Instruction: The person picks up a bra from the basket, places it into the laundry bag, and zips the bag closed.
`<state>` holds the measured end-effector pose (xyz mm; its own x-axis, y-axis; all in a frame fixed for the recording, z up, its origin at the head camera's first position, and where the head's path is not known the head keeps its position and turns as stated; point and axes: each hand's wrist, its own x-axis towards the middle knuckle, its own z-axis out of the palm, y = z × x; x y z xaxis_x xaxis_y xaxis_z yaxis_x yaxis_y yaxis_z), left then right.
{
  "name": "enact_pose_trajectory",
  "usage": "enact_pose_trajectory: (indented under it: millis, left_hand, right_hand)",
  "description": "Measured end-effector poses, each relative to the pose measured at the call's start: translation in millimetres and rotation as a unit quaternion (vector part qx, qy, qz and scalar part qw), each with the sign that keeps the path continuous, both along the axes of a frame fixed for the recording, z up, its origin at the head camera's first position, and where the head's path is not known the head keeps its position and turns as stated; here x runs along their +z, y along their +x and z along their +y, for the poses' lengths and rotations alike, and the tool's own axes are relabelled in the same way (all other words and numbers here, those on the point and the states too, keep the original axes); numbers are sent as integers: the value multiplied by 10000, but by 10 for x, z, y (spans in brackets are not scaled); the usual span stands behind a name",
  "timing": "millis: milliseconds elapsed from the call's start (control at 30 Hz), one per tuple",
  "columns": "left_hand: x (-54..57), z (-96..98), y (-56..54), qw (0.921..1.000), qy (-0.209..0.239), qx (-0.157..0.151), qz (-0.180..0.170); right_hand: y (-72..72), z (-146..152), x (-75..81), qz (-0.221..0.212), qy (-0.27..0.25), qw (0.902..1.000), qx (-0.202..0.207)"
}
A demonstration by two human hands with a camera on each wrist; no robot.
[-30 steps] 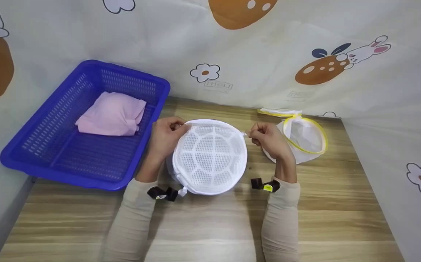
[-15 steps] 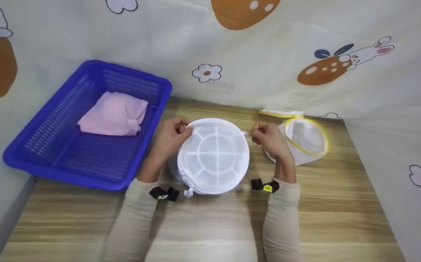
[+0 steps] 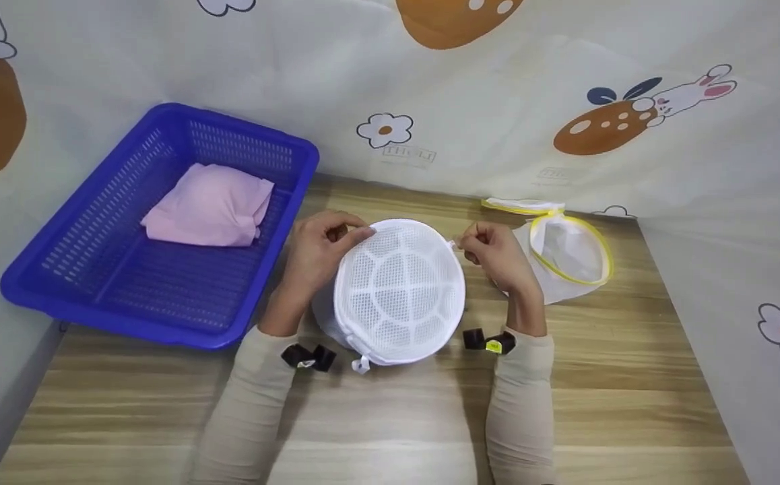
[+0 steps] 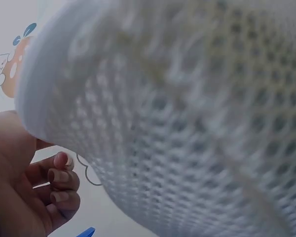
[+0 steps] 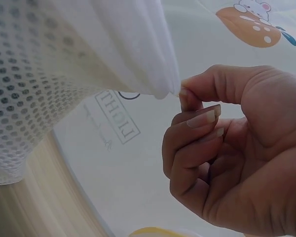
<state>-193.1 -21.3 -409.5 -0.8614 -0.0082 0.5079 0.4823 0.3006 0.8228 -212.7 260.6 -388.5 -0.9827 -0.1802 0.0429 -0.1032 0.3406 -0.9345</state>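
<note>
A round white mesh laundry bag (image 3: 400,289) stands on the wooden table between both hands, its circular mesh top facing up. My left hand (image 3: 316,252) pinches the bag's rim at the upper left, thumb on top. At the upper right edge, my right hand (image 3: 494,252) pinches a small white tab (image 3: 451,244) between thumb and index finger. The right wrist view shows those fingertips at the pointed end of the white rim (image 5: 160,84), the other fingers curled in. A second white tab (image 3: 361,365) hangs off the lower left of the rim. Mesh fills most of the left wrist view.
To the left stands a blue plastic basket (image 3: 282,269) with a folded pink cloth (image 3: 208,205) in it. A white bag with a yellow-edged opening (image 3: 568,289) lies right of the right hand. A printed sheet (image 3: 484,101) walls the table's back and sides.
The mesh laundry bag has shifted slightly to the right, with its top tilting a little. My left hand has moved right with the rim. The right hand keeps its pinch on the tab.
</note>
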Motion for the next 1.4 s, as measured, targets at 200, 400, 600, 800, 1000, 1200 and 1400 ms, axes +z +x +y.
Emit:
enact_pose_trajectory:
  millis: [200, 400, 600, 800, 1000, 1200, 1400]
  left_hand:
    - [-10, 37, -7, 9999, 44, 23, 163]
    - [-8, 57, 2, 9994, -66, -74, -325]
    - [-7, 60, 9, 9980, -171, -320, -517]
    - [3, 32, 19, 9950, -474, -493, -721]
    - [9, 35, 25, 9922, -603, -623, -899]
    - [7, 55, 10, 9950, -418, -588, -691]
    - [18, 41, 18, 9933, -641, -656, -701]
  right_hand:
    - [2, -15, -4, 75, 15, 9999, 66]
    - [-4, -24, -5, -52, 55, 9999, 103]
    - [62, -102, 108, -70, 88, 9998, 190]
    - [148, -180, 249, -65, 120, 9997, 211]
    - [146, -200, 252, -55, 115, 9994, 319]
    - [106, -177, 208, -8, 9, 9993, 370]
    - [5, -104, 36, -126, -224, 9990, 369]
